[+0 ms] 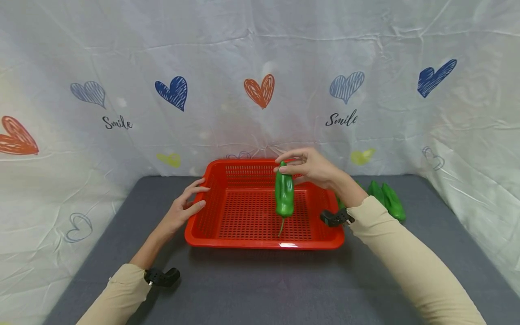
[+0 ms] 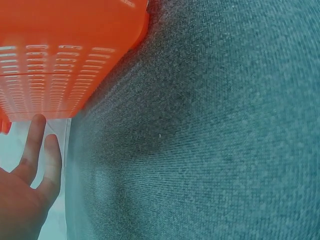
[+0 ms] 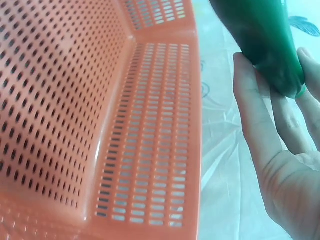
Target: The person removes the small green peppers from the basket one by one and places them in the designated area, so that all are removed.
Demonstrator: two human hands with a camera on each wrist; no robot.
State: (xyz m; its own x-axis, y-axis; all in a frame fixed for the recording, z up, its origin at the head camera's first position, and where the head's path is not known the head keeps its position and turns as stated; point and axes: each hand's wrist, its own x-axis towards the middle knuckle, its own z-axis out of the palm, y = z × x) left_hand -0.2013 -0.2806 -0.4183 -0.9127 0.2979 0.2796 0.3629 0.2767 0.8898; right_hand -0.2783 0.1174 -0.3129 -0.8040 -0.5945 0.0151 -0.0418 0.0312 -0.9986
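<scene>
A green pepper (image 1: 285, 195) hangs over the red plastic basket (image 1: 260, 244), its thin stem pointing down. My right hand (image 1: 310, 167) pinches the pepper's upper tip between thumb and fingers. In the right wrist view, the fingers surround the narrow end of the pepper (image 3: 265, 42), beside the basket's slotted wall (image 3: 150, 135). At the basket's left side, my left hand (image 1: 184, 205) touches the rim with spread, fairly straight fingers. The left wrist view has part of that hand (image 2: 30, 190) below the basket's slotted side (image 2: 55, 75).
More green peppers (image 1: 392, 203) lie on the grey tabletop (image 1: 260, 284) right of the basket, partly hidden behind the right forearm. Behind the table hangs a white curtain (image 1: 219, 54) printed with hearts. Each wrist wears a black device (image 1: 162, 276).
</scene>
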